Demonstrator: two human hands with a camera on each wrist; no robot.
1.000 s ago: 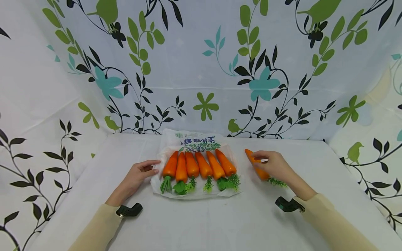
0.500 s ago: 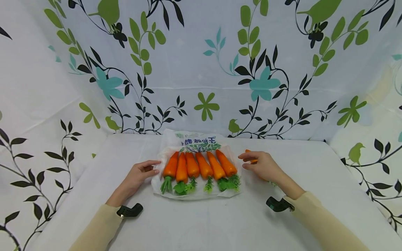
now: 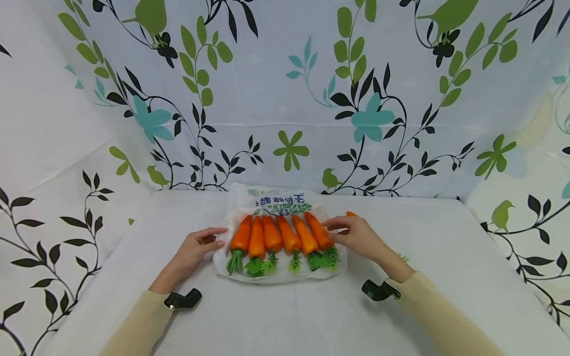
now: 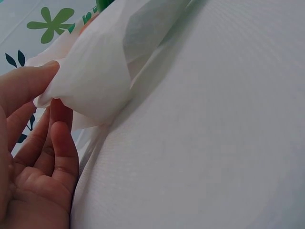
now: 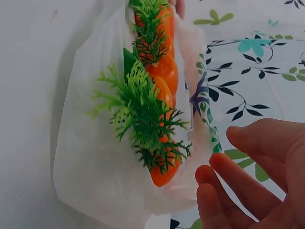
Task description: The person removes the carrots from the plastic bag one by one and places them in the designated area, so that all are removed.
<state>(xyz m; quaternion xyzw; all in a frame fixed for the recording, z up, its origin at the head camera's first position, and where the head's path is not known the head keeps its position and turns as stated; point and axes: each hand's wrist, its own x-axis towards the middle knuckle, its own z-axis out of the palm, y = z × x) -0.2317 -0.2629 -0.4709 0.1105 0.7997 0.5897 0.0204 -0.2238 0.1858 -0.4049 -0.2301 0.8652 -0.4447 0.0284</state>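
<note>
A row of several orange carrots (image 3: 290, 236) with green tops lies side by side on a white plastic bag (image 3: 282, 277), which bears blue print and a green plant pattern. At the bag's left edge my left hand (image 3: 196, 249) pinches the thin plastic between thumb and fingers, as the left wrist view confirms in the gathered bag corner (image 4: 95, 76). Over the bag's right side, my right hand (image 3: 358, 237) reaches beside the rightmost carrot; its fingers (image 5: 243, 186) are spread and hold nothing. Mostly hidden behind that hand is a separate carrot (image 3: 351, 214), only its tip and some green showing.
A white cloth covers the table (image 3: 285, 321). Behind and at both sides hangs a curtain (image 3: 267, 99) with leaf, flower and bird patterns. Dark cameras are strapped to both wrists.
My right hand has left the separate carrot on the right and moved left to the bag's right side. The left hand stays at the bag's left edge.
</note>
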